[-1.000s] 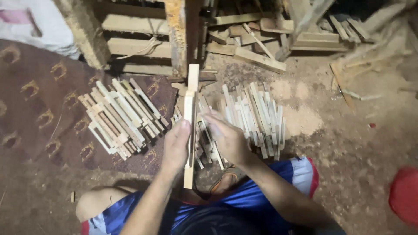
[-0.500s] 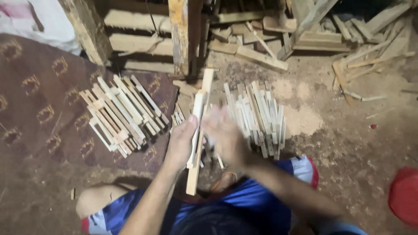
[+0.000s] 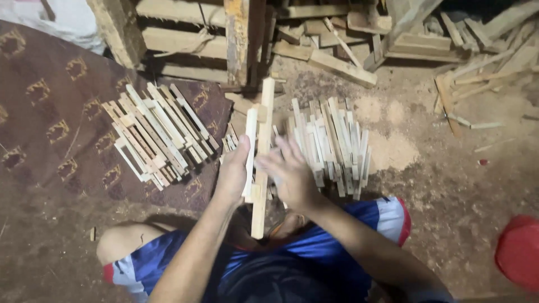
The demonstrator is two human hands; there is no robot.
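Wooden strips [image 3: 259,163], two long pale ones pressed together side by side, were upright-ish in front of me, their far ends pointing toward the wooden post [image 3: 242,39] and the near ends hanging over my knee. My left hand [image 3: 234,171] was clamped around them at about the middle, thumb up along the left strip. My right hand [image 3: 289,174] was just beside them on the right, fingers spread and loose, kinda blurry, so I couldn't tell if it was actually touching the wood. Off to the left, a pile of joined frame pieces [image 3: 157,132] sat on the patterned brown mat [image 3: 50,140]. To the right, a second heap of loose strips [image 3: 331,143] lay on the dirt floor next to some sawdust [image 3: 393,148]. Scrap lumber [image 3: 337,62] was stacked at the far side.
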